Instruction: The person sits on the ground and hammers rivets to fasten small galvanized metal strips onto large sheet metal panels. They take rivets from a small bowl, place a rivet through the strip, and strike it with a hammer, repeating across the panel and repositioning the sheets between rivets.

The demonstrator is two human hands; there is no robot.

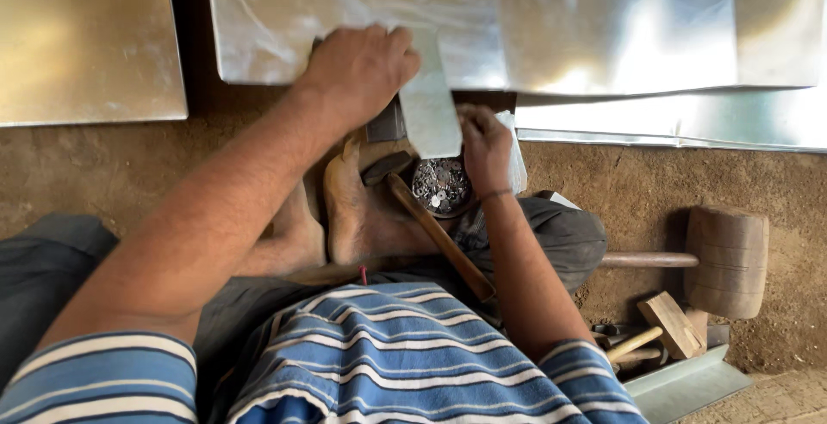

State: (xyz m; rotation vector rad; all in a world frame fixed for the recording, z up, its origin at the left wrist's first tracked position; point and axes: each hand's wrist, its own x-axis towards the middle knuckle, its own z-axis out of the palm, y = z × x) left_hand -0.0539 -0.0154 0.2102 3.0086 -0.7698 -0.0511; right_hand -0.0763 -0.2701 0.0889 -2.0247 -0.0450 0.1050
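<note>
On the dirt floor (pixel 129 174), a metal strip (pixel 429 101) is clamped in the left hand (pixel 360 69). Its lower edge is pinched by the right hand (pixel 485 144). A hammer (pixel 431 221) lies just below.

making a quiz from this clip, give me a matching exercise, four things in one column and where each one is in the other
Things:
1. wooden mallet
2. hammer
3. narrow metal strip
4. dish of small metal bits

Places:
A. held between the left hand and right hand
B. on the dirt floor at far right
C. beside the bare feet, under the right hand
D. lying across the lap, head toward the feet

Pairs: 1-B, 2-D, 3-A, 4-C
</note>
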